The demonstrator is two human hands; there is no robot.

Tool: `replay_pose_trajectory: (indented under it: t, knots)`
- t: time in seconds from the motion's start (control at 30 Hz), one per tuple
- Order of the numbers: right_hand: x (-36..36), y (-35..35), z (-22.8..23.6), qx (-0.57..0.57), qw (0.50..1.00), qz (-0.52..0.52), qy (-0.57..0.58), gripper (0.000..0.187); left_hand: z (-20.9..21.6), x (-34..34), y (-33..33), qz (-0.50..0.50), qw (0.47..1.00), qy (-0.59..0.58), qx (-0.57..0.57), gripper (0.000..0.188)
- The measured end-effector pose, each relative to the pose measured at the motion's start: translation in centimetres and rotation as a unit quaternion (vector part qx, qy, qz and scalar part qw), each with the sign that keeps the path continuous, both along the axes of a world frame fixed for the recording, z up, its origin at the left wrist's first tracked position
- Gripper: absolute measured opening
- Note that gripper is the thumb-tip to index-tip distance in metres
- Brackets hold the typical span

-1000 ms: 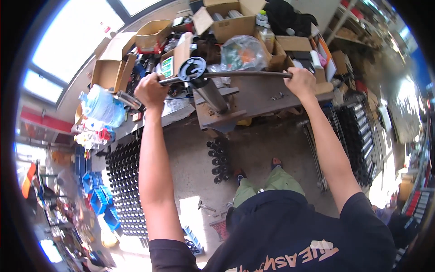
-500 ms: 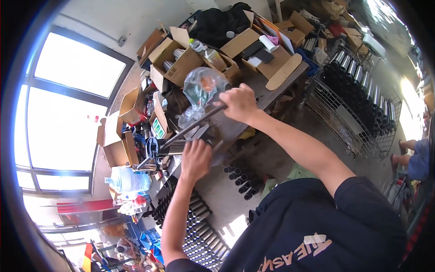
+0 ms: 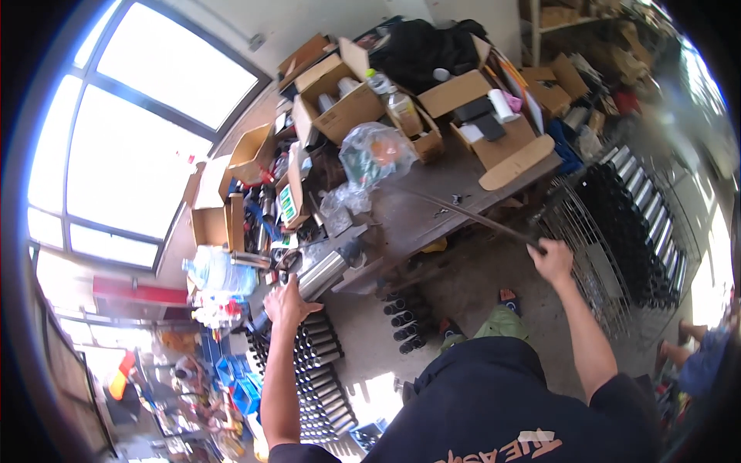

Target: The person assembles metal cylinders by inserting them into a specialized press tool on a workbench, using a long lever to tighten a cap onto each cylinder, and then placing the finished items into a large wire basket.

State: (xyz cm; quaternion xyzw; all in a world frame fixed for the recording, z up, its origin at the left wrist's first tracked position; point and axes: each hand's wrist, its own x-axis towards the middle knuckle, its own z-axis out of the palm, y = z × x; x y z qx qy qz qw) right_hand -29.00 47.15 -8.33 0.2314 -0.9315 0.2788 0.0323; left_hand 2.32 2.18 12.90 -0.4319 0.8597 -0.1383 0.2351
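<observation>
My right hand (image 3: 553, 261), out to the right beyond the bench edge, is closed round one end of a long dark metal bar (image 3: 494, 224). The bar slants up and left over the bench, and its far end is blurred. On the left, my left hand (image 3: 284, 305) has its thumb and fingers apart. It is beside the lower end of a shiny metal tube (image 3: 323, 274), which lies at the bench's near left edge with a dark part at its upper end. Whether my fingers touch the tube I cannot tell. Something dark blue shows partly behind this hand.
On the brown bench (image 3: 421, 224) lie a clear plastic bag (image 3: 376, 157), bottles and open cardboard boxes (image 3: 340, 112). Metal tubes stand in rows on the floor (image 3: 320, 378) below. A wire cage (image 3: 590, 258) with more tubes is at the right, near another person (image 3: 706, 359).
My right hand has swung right and down, taking the bar away from the collar at the tube's end. My left hand has moved off the tube's middle and spread its fingers.
</observation>
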Motion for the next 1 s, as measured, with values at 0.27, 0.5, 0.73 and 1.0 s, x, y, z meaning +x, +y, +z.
replay_pose_trajectory:
  t: [0.27,0.5,0.73,1.0]
  knots:
    - [5.5,-7.0,-15.0,0.001,0.933,-0.067,-0.354,0.037,-6.5,6.1,11.9,0.435,0.315,0.64,0.55,0.087]
    - [0.6,-17.4,-16.8,-0.155,0.797,-0.023,-0.583,0.032,-3.6,4.4,16.6,0.272,0.124,0.739,0.604,0.09]
    - [3.9,-14.9,-18.2,-0.074,0.919,-0.065,-0.383,0.054,1.0,3.9,16.9,0.313,0.229,0.787,0.479,0.082]
    - [3.8,0.0,-21.5,0.139,0.934,-0.118,-0.308,0.066,-1.7,3.1,15.2,0.264,0.021,0.724,0.637,0.088]
